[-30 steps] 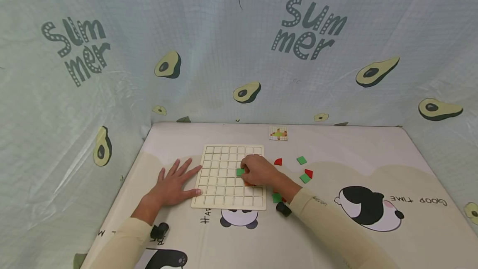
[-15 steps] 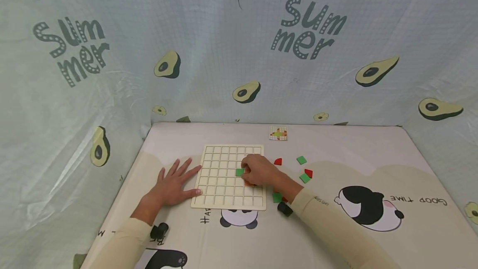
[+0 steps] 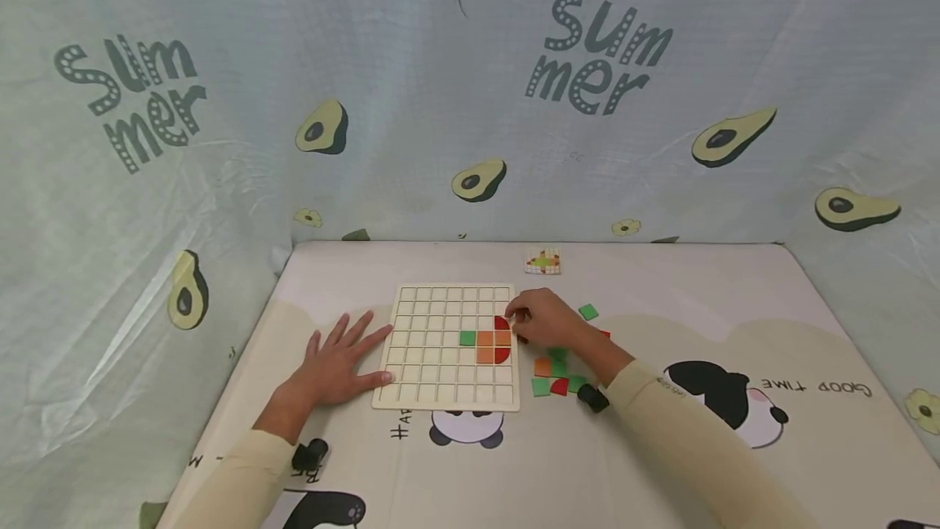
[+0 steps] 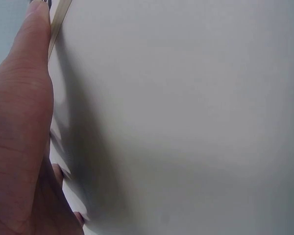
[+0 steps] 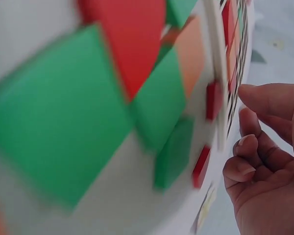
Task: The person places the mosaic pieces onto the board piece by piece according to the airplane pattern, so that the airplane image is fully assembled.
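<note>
My left hand (image 3: 326,367) lies with fingers spread on the tabletop, its thumb and a fingertip at the left edge of the gridded board (image 3: 432,374). In the left wrist view, the thumb (image 4: 32,54) reaches to the board's edge. On the board sit a green square tile (image 3: 467,338), several orange square tiles (image 3: 485,355) and two red quarter-round tiles (image 3: 503,356). My right hand (image 3: 547,321) is over the board's right edge, near the upper red tile. In the right wrist view its fingers (image 5: 247,147) are loosely curled, with nothing seen between them.
Loose green tiles (image 5: 59,112), red tiles (image 5: 132,39) and an orange tile (image 3: 543,367) lie right of the board, partly under my right arm. A small pattern card (image 3: 543,261) lies behind. A printed plastic sheet (image 3: 396,88) rises behind the table.
My right hand has moved right, from beside the green tile to the board's right edge. The green tile stays on the board, and the orange and red tiles are uncovered. My left hand keeps its place.
</note>
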Tool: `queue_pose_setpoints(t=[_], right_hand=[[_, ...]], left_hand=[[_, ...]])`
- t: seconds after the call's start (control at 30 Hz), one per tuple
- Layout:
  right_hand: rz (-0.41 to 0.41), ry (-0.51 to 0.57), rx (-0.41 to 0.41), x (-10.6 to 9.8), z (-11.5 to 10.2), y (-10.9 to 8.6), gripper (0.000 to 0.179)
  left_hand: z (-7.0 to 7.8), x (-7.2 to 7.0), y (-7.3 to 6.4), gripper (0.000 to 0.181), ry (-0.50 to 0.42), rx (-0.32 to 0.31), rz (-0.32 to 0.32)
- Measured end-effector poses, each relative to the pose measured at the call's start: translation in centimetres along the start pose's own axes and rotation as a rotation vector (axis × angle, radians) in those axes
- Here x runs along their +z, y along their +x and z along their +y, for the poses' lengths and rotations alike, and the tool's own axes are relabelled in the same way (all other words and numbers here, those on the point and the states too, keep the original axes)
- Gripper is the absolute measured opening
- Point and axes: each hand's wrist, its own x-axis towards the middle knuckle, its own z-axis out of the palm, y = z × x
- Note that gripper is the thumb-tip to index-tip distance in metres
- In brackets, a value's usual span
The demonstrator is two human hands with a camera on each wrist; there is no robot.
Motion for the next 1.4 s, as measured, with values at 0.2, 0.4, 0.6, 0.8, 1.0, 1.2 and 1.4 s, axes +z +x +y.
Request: queue_pose_setpoints(t=[0.2,0.4,0.6,0.8,1.0,1.2,1.4], right_hand=[[0.024,0.042,0.034,-1.5,2.2,-0.9,0.019],[0.04,0.044,0.089,-2.8,4.3,-1.7,0.018],[0.068,0.031,0.078,-4.2,6.9,-2.3,0.017],[0.088,0.036,0.093,-5.5,9.2,-3.4,0.021],[0.061,0.043,0.116,-6.1,10.5,-4.0,0.027],[0.039,0.037,0.142,-6.1,10.7,-4.2,0.021],[0.011,0.028,0.153,-5.9,10.9,-4.4,0.02]], left_hand=[[-0.3,0.1,-0.1,0.079,-0.015,0.003,-0.005],[-0.7,0.3,-0.1,0.08,-0.025,0.001,-0.007],[-0.9,0.7,0.0,0.081,-0.025,-0.005,0.004],[-1.0,0.9,0.0,0.082,-0.028,-0.014,0.001],[-0.9,0.9,0.0,0.082,-0.028,-0.013,0.001],[-0.8,0.7,0.0,0.082,-0.031,-0.011,-0.002],[-0.7,0.7,0.1,0.081,-0.021,-0.005,-0.004]])
